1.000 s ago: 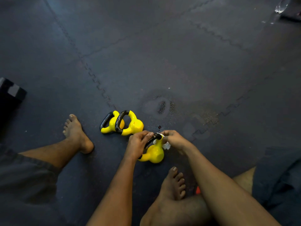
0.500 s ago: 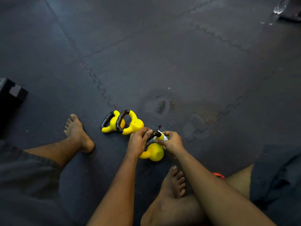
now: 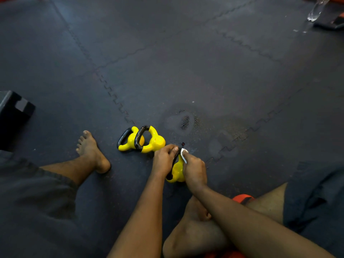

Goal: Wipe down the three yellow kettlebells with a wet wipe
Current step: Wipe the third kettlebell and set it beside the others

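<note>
Three small yellow kettlebells with black handles sit on the dark floor mat. Two lie on their sides, side by side: one kettlebell (image 3: 130,141) further left and a second kettlebell (image 3: 153,141) touching it. The third kettlebell (image 3: 176,171) is between my hands. My left hand (image 3: 163,158) grips its black handle. My right hand (image 3: 195,170) pinches a white wet wipe (image 3: 184,153) and presses it against the yellow body just under the handle. Much of this kettlebell is hidden by my hands.
I sit on interlocking dark foam mats (image 3: 186,71), my left foot (image 3: 91,149) stretched out beside the two kettlebells and my right foot tucked under my arms. A black box (image 3: 13,112) stands at the left edge. A clear plastic bottle (image 3: 316,10) lies far right.
My right hand has moved from the handle's far end down onto the yellow body, carrying the wipe. The left hand keeps its hold on the handle.
</note>
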The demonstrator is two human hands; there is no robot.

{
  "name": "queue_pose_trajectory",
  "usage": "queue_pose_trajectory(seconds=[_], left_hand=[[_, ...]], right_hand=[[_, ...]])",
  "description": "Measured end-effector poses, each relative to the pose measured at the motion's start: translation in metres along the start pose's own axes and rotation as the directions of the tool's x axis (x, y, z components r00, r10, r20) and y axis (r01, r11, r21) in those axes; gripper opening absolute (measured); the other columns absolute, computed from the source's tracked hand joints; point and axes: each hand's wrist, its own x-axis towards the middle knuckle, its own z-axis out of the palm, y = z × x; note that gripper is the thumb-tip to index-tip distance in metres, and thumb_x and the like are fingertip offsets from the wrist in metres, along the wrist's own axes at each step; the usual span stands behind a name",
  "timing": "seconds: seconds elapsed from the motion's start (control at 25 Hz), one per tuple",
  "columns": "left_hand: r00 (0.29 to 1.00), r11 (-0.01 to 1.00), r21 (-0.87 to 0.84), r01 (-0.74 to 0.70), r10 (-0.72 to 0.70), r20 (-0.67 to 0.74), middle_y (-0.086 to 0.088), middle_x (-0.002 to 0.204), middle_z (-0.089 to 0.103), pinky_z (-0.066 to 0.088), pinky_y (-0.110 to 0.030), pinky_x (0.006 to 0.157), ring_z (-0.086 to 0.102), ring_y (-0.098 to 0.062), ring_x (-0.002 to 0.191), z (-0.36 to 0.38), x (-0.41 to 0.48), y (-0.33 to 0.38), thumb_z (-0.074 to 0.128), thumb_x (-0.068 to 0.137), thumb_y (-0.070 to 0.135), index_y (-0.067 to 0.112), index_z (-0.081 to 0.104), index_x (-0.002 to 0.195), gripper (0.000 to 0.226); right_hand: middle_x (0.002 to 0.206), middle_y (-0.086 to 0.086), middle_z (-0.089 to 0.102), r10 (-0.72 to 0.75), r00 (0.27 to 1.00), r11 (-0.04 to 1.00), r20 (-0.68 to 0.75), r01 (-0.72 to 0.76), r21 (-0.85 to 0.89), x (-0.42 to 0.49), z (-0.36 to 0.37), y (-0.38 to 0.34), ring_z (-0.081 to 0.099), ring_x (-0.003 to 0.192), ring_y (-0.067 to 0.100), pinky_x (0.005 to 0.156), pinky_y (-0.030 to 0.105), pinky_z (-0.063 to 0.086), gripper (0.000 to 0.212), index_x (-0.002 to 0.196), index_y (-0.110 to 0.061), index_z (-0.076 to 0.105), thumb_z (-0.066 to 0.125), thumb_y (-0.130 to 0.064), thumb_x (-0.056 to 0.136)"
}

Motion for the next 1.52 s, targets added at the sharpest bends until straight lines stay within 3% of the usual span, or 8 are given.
queue_pose_trajectory(seconds=[0.12, 0.2, 0.32, 0.64, 0.8, 0.96, 1.16, 1.52], left_hand=[[1.000, 0.999, -0.021, 0.024, -0.025, -0.010, -0.007, 0.099, 0.074, 0.053, -0.032, 0.080, 0.067, -0.022, 0.092, -0.007, 0.002, -0.009, 0.054, 0.099, 0.030, 0.018, 0.072, 0.109, 0.024], [0.999, 0.996, -0.069, 0.050, -0.051, -0.019, -0.008, 0.100, 0.074, 0.055, -0.034, 0.084, 0.068, -0.022, 0.093, -0.011, 0.003, -0.016, 0.054, 0.099, 0.028, 0.017, 0.072, 0.108, 0.024], [0.998, 0.995, -0.082, 0.057, -0.058, -0.018, -0.008, 0.100, 0.074, 0.055, -0.035, 0.084, 0.067, -0.022, 0.093, -0.013, 0.004, -0.021, 0.053, 0.099, 0.028, 0.017, 0.072, 0.108, 0.024], [1.000, 0.999, -0.045, 0.018, -0.016, 0.025, -0.008, 0.098, 0.074, 0.054, -0.038, 0.082, 0.067, -0.025, 0.092, -0.004, 0.004, -0.007, 0.053, 0.099, 0.031, 0.016, 0.072, 0.108, 0.025], [0.999, 0.996, -0.080, 0.042, -0.040, 0.018, -0.007, 0.101, 0.074, 0.054, -0.037, 0.084, 0.067, -0.023, 0.095, -0.004, 0.001, -0.008, 0.054, 0.098, 0.033, 0.019, 0.072, 0.110, 0.026], [0.999, 0.997, -0.072, 0.030, -0.028, 0.032, -0.005, 0.100, 0.073, 0.054, -0.037, 0.082, 0.066, -0.023, 0.094, 0.003, 0.001, -0.002, 0.054, 0.098, 0.035, 0.021, 0.071, 0.106, 0.023], [1.000, 0.999, -0.041, 0.022, -0.022, -0.005, -0.004, 0.106, 0.073, 0.054, -0.036, 0.084, 0.066, -0.023, 0.098, 0.007, 0.002, 0.007, 0.050, 0.099, 0.032, 0.024, 0.069, 0.113, 0.025], [0.974, 0.955, 0.194, 0.224, -0.228, -0.002, -0.020, 0.117, 0.063, 0.054, -0.040, 0.080, 0.062, -0.037, 0.099, -0.010, 0.003, 0.006, 0.040, 0.088, 0.003, 0.020, 0.068, 0.117, 0.044]], right_hand=[[0.115, 0.007, 0.067, -0.037, 0.986, 0.993, 0.164, 0.055, -0.105, -0.003, 0.002, 0.003, 0.063, 0.102, 0.028, 0.077, 0.034, 0.046, 0.033, 0.128, -0.030, 0.051, 0.030, -0.038, 0.104], [0.147, 0.005, 0.048, -0.086, 0.956, 0.958, 0.282, 0.157, -0.242, -0.006, 0.002, 0.002, 0.055, 0.122, 0.029, 0.094, 0.034, 0.045, 0.039, 0.142, -0.030, 0.043, 0.031, -0.030, 0.105], [0.160, 0.003, 0.025, -0.116, 0.923, 0.877, 0.368, 0.269, -0.399, -0.008, 0.002, -0.002, 0.047, 0.132, 0.030, 0.104, 0.040, 0.044, 0.050, 0.150, -0.023, 0.031, 0.038, -0.015, 0.101], [0.154, 0.006, 0.036, -0.283, 0.855, 0.781, 0.435, 0.469, -0.412, -0.012, -0.009, -0.001, 0.033, 0.143, 0.020, 0.109, 0.034, 0.037, 0.046, 0.144, -0.016, 0.041, 0.041, -0.012, 0.098], [0.143, 0.001, 0.050, -0.336, 0.818, 0.764, 0.467, 0.526, -0.373, -0.014, -0.011, -0.001, 0.050, 0.128, 0.022, 0.092, 0.038, 0.049, 0.044, 0.134, -0.021, 0.053, 0.048, -0.009, 0.092], [0.109, 0.008, 0.069, -0.149, 0.917, 0.928, 0.370, 0.259, -0.267, -0.017, -0.022, 0.002, 0.064, 0.095, 0.031, 0.077, 0.037, 0.049, 0.045, 0.125, -0.034, 0.062, 0.050, -0.013, 0.087], [0.107, 0.003, 0.074, 0.069, 0.963, 0.996, 0.262, -0.083, 0.040, -0.034, -0.012, -0.012, 0.066, 0.095, 0.022, 0.076, 0.027, 0.048, 0.029, 0.111, -0.031, 0.073, 0.053, -0.019, 0.094], [0.078, 0.004, 0.073, 0.186, 0.974, 0.954, 0.132, -0.211, 0.211, -0.035, -0.016, -0.006, 0.056, 0.062, 0.014, 0.056, 0.024, 0.041, 0.027, 0.100, -0.032, 0.077, 0.058, -0.015, 0.090]])
